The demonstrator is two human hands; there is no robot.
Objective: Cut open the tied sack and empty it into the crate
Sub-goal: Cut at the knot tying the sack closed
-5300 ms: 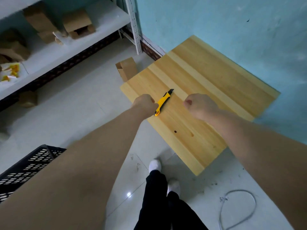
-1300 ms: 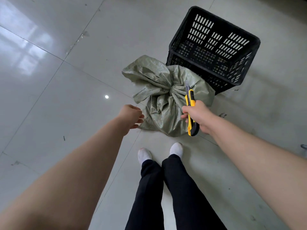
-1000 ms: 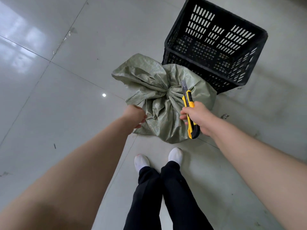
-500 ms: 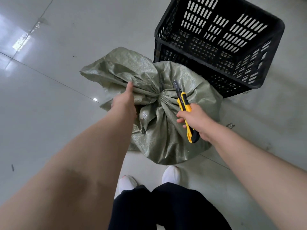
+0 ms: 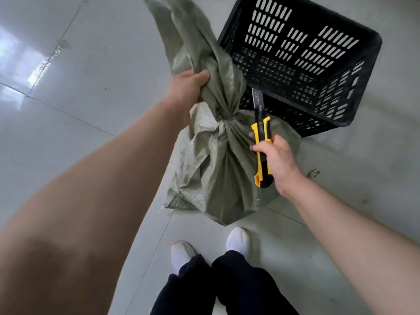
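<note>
The sack (image 5: 218, 169), on the floor near the crate (image 5: 302, 60), is gripped above its knot by the left hand (image 5: 188, 87), tensioning it for the knife (image 5: 261, 142) clenched in the right hand (image 5: 277, 160).

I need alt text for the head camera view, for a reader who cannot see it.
A left hand pulls up the neck of a tied green sack while the right hand holds a yellow utility knife, blade out, beside the knot. An empty black crate stands behind the sack on the tiled floor.
</note>
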